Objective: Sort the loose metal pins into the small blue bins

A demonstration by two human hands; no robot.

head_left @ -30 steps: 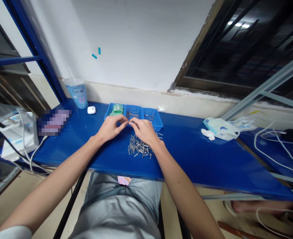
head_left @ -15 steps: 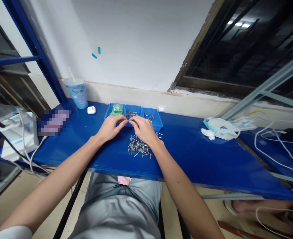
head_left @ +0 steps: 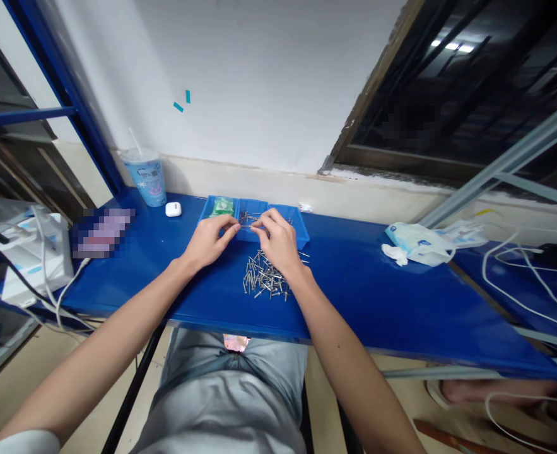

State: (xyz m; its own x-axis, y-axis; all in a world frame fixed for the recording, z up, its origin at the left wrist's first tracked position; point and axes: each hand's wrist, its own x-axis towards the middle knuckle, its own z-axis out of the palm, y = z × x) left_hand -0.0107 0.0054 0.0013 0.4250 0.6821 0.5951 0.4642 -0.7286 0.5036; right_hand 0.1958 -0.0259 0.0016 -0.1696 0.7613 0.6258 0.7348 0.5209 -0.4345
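My left hand point(head_left: 216, 238) and my right hand point(head_left: 274, 239) face each other over the front of the blue bins. A thin silver blind rivet point(head_left: 245, 226) spans the gap, pinched at one end by each hand's thumb and fingertips. Below my right hand lies a loose pile of similar blind rivets point(head_left: 263, 277) on the blue table point(head_left: 354, 290). Some rivets also lie in the middle blue bin point(head_left: 253, 207). The right blue bin point(head_left: 299, 226) is partly covered by my fingers. A green packet point(head_left: 222, 206) lies in the left blue bin point(head_left: 205, 211).
A blue cup with a straw point(head_left: 148, 180) and a white earbud case point(head_left: 173, 209) stand at the back left. Further left are a power strip point(head_left: 46, 252) and cables. On the right lie a tissue pack point(head_left: 420, 243) and a crumpled tissue point(head_left: 394, 253).
My hands have moved slightly apart, the right one shifting a little to the right. More of the thin rivet now shows between the fingertips. The pile looks the same.
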